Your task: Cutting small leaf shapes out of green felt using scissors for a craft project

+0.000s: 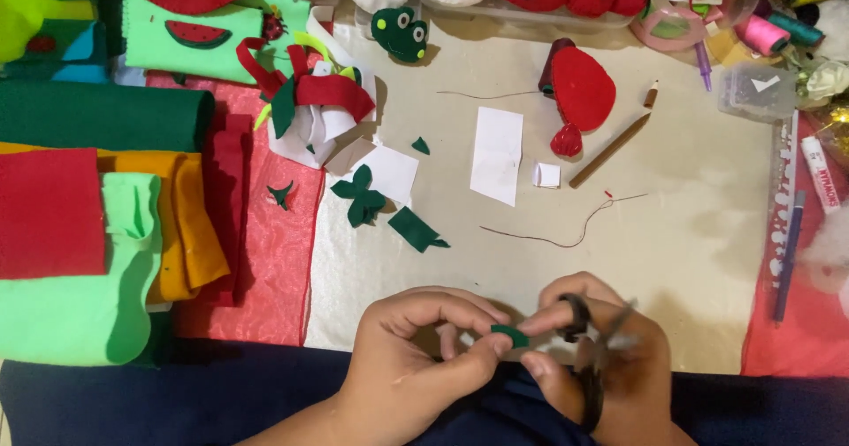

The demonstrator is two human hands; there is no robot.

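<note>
My left hand [416, 358] pinches a small dark green felt piece [509, 335] between thumb and fingers near the bottom of the view. My right hand [597, 358] has its fingers through the black handles of a pair of scissors [591, 358], and the blades, blurred, point up and right beside the felt piece. Both hands hover over the near edge of a cream work surface [690, 234]. Cut dark green felt shapes [361, 197] and a green scrap [416, 229] lie on the surface beyond my left hand.
Stacked felt sheets in red, orange and green [88, 234] fill the left. White paper pieces [496, 154], a pencil [610, 150], a red thread [566, 234], a red felt strawberry [579, 92], thread spools [769, 32], a ruler and pen [785, 225] lie around.
</note>
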